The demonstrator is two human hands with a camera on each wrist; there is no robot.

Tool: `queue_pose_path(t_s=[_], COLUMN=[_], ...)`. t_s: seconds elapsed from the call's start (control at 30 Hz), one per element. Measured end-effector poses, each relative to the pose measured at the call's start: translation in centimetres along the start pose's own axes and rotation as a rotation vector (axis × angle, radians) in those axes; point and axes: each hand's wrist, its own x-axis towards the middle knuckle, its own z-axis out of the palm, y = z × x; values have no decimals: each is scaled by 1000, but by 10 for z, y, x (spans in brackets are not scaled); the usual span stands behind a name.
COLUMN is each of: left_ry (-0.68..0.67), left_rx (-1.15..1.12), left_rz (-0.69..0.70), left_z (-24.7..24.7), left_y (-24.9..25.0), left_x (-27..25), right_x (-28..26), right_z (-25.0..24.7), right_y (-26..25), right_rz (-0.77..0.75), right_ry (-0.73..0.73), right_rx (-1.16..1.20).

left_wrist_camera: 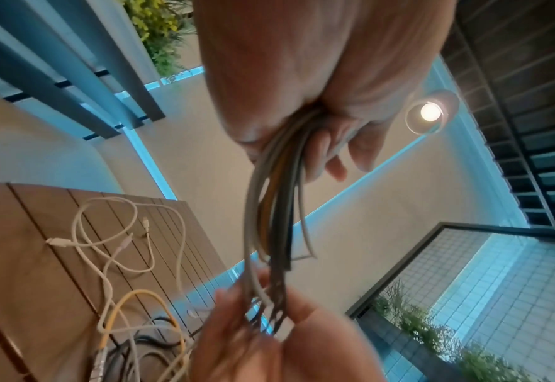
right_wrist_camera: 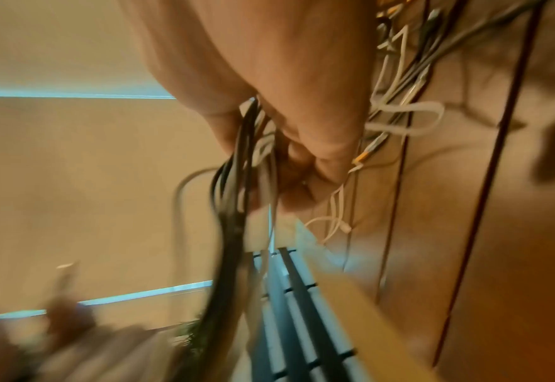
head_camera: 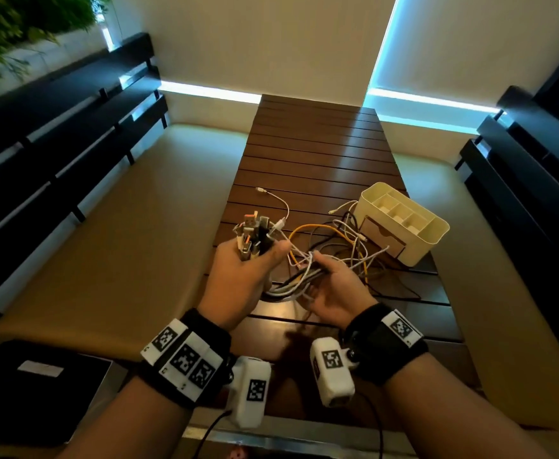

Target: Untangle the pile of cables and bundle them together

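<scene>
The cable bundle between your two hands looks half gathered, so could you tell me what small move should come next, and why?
Probably slide the right hand farther along the cable bundle, combing it toward the loose tangle. The left hand already grips the plug ends together, while the far lengths lie looped on the table beside the organizer box.

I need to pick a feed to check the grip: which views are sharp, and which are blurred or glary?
Head view: sharp but dim, with both hands, left hand and right hand, clear on the cables. Left wrist view: mostly sharp, cables slightly smeared, glare from a ceiling lamp. Right wrist view: heavy motion blur, little detail.
</scene>
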Motion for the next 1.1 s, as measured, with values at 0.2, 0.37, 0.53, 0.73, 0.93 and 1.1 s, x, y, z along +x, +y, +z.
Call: queue_pose_path(t_s=[0.2, 0.37, 0.53, 0.73, 0.93, 1.1], left_ry=[43, 32, -1, 21, 81, 48], left_rx=[-33, -66, -102, -218, -517, -625], left_rz=[-5, 11, 60, 47, -60, -53], left_z=[-2, 9, 27, 24, 18, 8], left_y=[-9, -10, 2, 2, 3, 16], left_x=[8, 10, 10, 14, 15, 20], right_x=[-38, -70, -68, -29, -12, -12], right_z=[-20, -8, 18, 16, -3, -21], right_y=[-22, -58, -34, 6, 18, 11], right_rz=[130, -587, -687, -630, -753, -734], right_ry=[162, 115, -341, -252, -99, -50], right_rx=[-1121, -1311, -1286, -1231, -1317, -1234])
